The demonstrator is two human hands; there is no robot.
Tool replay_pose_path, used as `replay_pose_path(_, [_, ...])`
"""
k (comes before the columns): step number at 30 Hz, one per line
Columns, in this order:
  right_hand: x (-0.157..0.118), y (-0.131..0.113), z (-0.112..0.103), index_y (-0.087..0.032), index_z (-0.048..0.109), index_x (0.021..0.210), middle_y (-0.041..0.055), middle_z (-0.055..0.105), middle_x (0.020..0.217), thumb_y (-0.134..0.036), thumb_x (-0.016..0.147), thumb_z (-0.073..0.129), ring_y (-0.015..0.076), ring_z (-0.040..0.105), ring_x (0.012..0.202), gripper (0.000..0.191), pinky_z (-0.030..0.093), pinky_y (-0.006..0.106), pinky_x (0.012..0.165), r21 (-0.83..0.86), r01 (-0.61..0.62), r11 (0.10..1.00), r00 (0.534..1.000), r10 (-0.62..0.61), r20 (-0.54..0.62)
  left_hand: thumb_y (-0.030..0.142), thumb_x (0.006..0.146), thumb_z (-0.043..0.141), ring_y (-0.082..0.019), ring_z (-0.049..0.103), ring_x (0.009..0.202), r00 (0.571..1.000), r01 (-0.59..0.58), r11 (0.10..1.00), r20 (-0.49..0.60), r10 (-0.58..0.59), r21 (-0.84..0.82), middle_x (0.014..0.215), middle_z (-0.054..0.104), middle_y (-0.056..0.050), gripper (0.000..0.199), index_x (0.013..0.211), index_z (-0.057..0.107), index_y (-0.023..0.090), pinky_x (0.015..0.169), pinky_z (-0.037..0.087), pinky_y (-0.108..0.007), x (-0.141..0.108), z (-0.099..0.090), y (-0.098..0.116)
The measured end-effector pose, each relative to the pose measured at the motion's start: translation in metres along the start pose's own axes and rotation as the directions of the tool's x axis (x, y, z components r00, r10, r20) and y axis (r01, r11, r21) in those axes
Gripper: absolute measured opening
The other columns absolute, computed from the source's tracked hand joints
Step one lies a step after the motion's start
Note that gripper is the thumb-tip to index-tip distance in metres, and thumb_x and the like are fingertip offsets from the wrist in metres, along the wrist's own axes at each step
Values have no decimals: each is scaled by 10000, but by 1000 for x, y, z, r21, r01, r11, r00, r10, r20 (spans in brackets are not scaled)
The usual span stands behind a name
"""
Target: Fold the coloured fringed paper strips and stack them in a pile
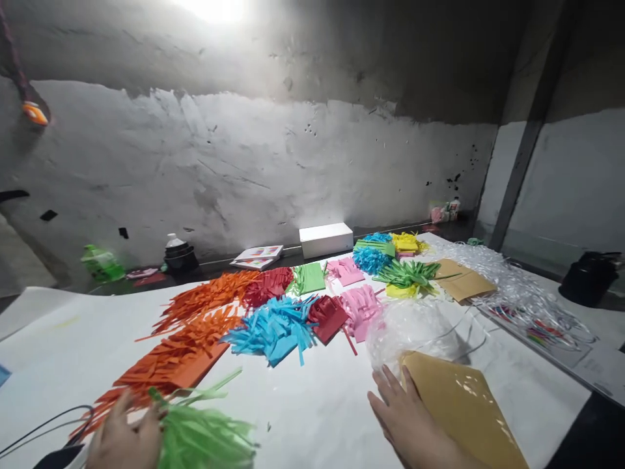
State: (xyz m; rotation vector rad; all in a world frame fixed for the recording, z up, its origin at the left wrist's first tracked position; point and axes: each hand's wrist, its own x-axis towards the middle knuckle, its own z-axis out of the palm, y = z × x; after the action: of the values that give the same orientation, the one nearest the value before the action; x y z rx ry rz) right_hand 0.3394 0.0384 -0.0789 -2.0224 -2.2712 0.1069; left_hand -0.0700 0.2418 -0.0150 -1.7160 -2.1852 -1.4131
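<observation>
At the bottom left, my left hand is closed on a light green paper fringe, whose loose strips spread to the right. My right hand lies with its fingers stretched out, at the left edge of a brown paper envelope. Just beyond its fingertips sits a bundle of transparent plastic. Orange paper fringes lie ahead of my left hand. In the middle are a blue paper fringe, a dark red one and a pink one.
Farther back are a white box, green fringes and a second brown envelope. Transparent strips heap up at the right. A black cable runs at the lower left. A wall closes off the back.
</observation>
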Motion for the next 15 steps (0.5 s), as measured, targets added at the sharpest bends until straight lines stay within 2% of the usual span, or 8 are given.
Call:
replay_pose_path(2, [1, 17, 13, -213, 560, 1406, 191, 360, 1569, -92, 850, 606, 467, 248, 1460, 570, 136, 796, 1103, -36, -18, 999, 1000, 18, -3, 625, 805, 463, -410, 539, 1278, 999, -37, 997, -7, 38, 62, 1074, 720, -105, 525, 1109, 571, 211, 944, 522, -602, 4, 21, -4])
replay_pose_path(3, [2, 26, 18, -247, 551, 1414, 156, 364, 1575, -60, 831, 590, 456, 248, 1463, 613, 142, 788, 1110, -54, -36, 998, 999, 36, -9, 663, 772, 480, -420, 517, 1301, 997, -72, 997, 37, 71, 19, 1129, 701, -129, 587, 1120, 573, 199, 986, 497, -609, -2, 32, 0])
replay_pose_path(5, [7, 46, 25, -302, 566, 1396, 97, 427, 1552, -42, 810, 586, 437, 295, 1453, 642, 184, 768, 1116, -80, -101, 992, 995, 99, -25, 704, 720, 516, -418, 633, 1142, 964, -164, 976, 186, 190, -146, 1156, 678, -168, 660, 1103, 602, 173, 941, 540, -574, -22, 54, 19])
replay_pose_path(8, [16, 86, 23, -285, 604, 1356, 82, 538, 1475, -61, 851, 564, 392, 384, 1422, 554, 254, 719, 1119, -86, -202, 976, 979, 197, -58, 662, 725, 586, -302, 729, 803, 831, -198, 887, 409, 377, -416, 1219, 644, -181, 643, 1130, 638, 166, 683, 624, -439, -59, 82, 64])
replay_pose_path(10, [14, 118, 14, -240, 627, 1329, 104, 576, 1436, -65, 879, 538, 365, 414, 1409, 491, 271, 690, 1121, -80, -263, 962, 963, 256, -84, 608, 781, 596, -260, 724, 775, 765, -199, 835, 452, 459, -513, 1231, 644, -164, 572, 1160, 649, 183, 596, 612, -369, -78, 95, 94])
replay_pose_path(12, [5, 148, -1, -221, 661, 1280, 113, 605, 1404, -59, 900, 505, 343, 433, 1400, 441, 263, 659, 1131, -65, -320, 945, 943, 312, -113, 552, 830, 597, -250, 721, 802, 701, -222, 791, 470, 536, -571, 1189, 670, -146, 489, 1158, 662, 194, 597, 607, -339, -92, 107, 117])
replay_pose_path(15, [-13, 171, -31, -211, 755, 1063, 111, 679, 1301, -10, 871, 479, 344, 513, 1330, 391, 284, 622, 1109, -36, -384, 923, 915, 375, -149, 481, 881, 598, -240, 719, 833, 580, -232, 729, 510, 635, -645, 1144, 698, -132, 383, 1140, 678, 211, 616, 603, -307, -109, 122, 134])
